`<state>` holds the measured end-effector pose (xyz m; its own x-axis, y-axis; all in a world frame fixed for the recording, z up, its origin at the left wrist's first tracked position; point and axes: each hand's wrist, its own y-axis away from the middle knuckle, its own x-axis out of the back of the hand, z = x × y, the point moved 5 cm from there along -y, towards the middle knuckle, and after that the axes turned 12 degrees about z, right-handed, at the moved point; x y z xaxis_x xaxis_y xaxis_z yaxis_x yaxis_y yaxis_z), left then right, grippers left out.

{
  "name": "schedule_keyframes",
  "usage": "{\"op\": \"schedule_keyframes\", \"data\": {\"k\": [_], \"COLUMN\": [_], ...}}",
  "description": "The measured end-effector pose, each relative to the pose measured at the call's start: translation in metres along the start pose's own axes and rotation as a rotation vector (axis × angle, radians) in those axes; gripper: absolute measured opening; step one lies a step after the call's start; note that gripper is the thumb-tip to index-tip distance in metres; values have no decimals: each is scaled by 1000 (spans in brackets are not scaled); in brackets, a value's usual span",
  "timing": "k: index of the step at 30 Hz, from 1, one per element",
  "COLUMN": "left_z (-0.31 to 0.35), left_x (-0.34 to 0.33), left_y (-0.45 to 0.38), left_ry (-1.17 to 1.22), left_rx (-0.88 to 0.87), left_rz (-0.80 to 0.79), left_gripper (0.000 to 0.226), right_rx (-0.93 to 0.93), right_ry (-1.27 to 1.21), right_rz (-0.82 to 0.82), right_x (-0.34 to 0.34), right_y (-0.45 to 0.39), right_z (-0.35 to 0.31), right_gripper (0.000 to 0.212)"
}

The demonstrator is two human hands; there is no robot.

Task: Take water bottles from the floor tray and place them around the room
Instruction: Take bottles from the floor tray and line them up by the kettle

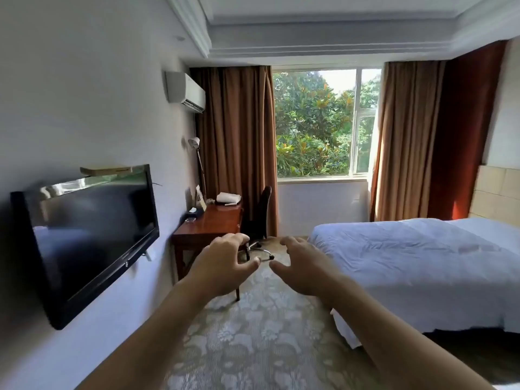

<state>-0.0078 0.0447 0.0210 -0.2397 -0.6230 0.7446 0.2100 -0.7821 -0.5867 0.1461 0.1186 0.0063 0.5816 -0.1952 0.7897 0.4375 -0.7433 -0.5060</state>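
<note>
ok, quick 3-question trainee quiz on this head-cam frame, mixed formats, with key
1. True or false: the left hand is holding a water bottle.
2. Multiple choice: the black swivel office chair stands A) on the white-covered bed, B) beside the reddish-brown wooden desk, near the window, C) under the black wall-mounted flat-screen TV.
3. Fill in: the white wall air conditioner hangs left of the brown ____.

Key:
1. False. Both the left hand and the right hand are open and empty; no bottle or floor tray is in view.
2. B
3. curtain
</note>
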Motion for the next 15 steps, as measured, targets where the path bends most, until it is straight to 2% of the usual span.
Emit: {"op": "schedule_keyframes", "data": {"k": [9,15], "left_z": [-94,-129], "left_x": [-81,-140], "left_y": [-184,-267], "left_ry": [43,72], "left_rx": [-24,-32], "left_rz": [28,-11], "left_gripper": [61,61], "right_rx": [-66,-97], "right_ry": [22,-14], "right_rz": [27,33], "right_x": [-70,-107], "right_y": [-190,-279], "right_z": [47,83], "right_gripper": [54,51]}}
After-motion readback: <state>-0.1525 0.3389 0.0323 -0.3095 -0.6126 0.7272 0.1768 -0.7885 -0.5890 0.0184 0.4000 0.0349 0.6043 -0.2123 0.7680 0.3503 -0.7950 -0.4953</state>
